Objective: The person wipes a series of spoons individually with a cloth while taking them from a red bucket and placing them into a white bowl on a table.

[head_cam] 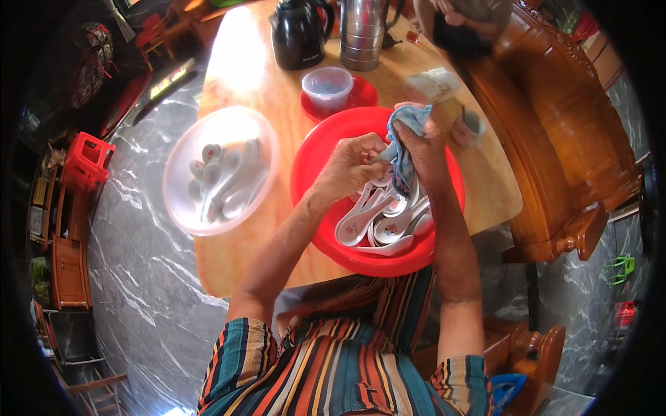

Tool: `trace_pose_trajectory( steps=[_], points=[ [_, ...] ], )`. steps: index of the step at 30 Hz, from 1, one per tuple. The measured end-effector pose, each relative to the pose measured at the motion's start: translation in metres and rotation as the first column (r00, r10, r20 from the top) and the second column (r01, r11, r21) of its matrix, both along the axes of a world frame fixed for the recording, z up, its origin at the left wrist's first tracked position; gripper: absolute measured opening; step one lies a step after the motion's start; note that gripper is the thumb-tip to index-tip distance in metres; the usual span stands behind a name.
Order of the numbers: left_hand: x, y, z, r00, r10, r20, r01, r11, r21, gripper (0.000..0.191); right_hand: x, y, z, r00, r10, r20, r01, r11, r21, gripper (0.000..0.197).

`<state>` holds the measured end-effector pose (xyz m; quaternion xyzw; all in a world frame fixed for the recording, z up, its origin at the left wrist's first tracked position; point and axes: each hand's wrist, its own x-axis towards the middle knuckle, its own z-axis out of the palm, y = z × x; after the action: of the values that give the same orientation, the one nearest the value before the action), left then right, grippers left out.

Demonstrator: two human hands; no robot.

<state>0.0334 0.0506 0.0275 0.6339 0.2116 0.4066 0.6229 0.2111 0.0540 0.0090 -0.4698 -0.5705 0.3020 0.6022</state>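
Note:
Above a red plastic basin (pixel 322 151), my left hand (pixel 348 166) pinches a white ceramic spoon (pixel 386 154) by one end. My right hand (pixel 424 151) grips a blue patterned cloth (pixel 403 156), which is wrapped against the spoon's other end and hides it. Several white soup spoons (pixel 359 223) with small flower prints lie heaped in the basin under my hands. To the left, a translucent plastic bowl (pixel 174 192) holds more white spoons (pixel 210 177).
On the wooden table (pixel 281 265) stand a black thermal jug (pixel 299 39), a steel jug (pixel 360 39), a lidded plastic tub (pixel 328 86) on a red plate (pixel 367 99), a tissue pack (pixel 432 86) and a mug (pixel 468 127). A person (pixel 468 21) sits on the wooden bench (pixel 562 125) at right.

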Motion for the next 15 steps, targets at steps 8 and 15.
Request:
trace_pose_trajectory(
  steps=[8, 15],
  points=[
    [-0.007, -0.005, 0.012, 0.992, -0.126, 0.014, 0.126, 0.970, -0.207, 0.013, 0.009, 0.003, 0.009, 0.940, -0.097, -0.328, 0.074, 0.994, -0.081, 0.011],
    [-0.002, -0.001, 0.012, 0.996, -0.057, -0.067, 0.038, 0.968, -0.247, 0.011, 0.015, 0.008, -0.003, 0.978, -0.177, -0.113, 0.169, 0.983, -0.078, 0.011]
  ],
)
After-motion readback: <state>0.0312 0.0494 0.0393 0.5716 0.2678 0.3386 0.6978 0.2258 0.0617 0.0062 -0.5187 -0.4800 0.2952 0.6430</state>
